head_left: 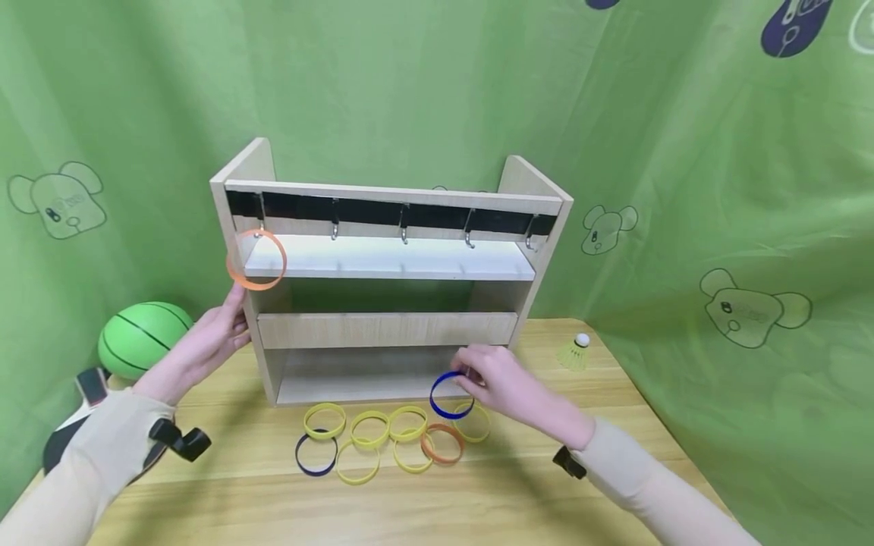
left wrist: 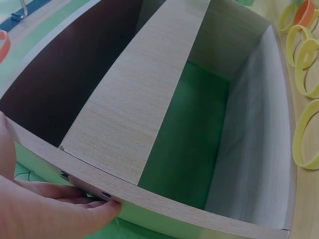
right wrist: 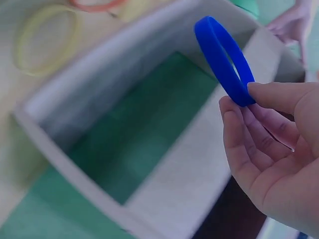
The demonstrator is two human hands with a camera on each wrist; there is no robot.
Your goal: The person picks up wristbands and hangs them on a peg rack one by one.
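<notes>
Between thumb and fingertips my right hand (head_left: 493, 378) pinches a blue silicone wristband (right wrist: 219, 59), held up in front of the rack's lower shelf. My left hand (head_left: 213, 339) rests against the left side panel of the wooden rack (head_left: 389, 331), fingers touching its outer face, as the left wrist view also shows. An orange wristband (head_left: 278, 282) hangs from the leftmost metal hook (head_left: 260, 212) on the black strip. On the table before the rack lie several yellow wristbands (head_left: 324, 435), a dark blue wristband (head_left: 315, 473) and another orange wristband (head_left: 445, 459).
More hooks (head_left: 404, 227) run along the strip to the right, with no bands on them. A green ball (head_left: 143, 340) and a black-and-white object (head_left: 68, 432) sit left of the rack. A shuttlecock (head_left: 577, 351) stands on the table (head_left: 519, 493) at right. Green curtain surrounds everything.
</notes>
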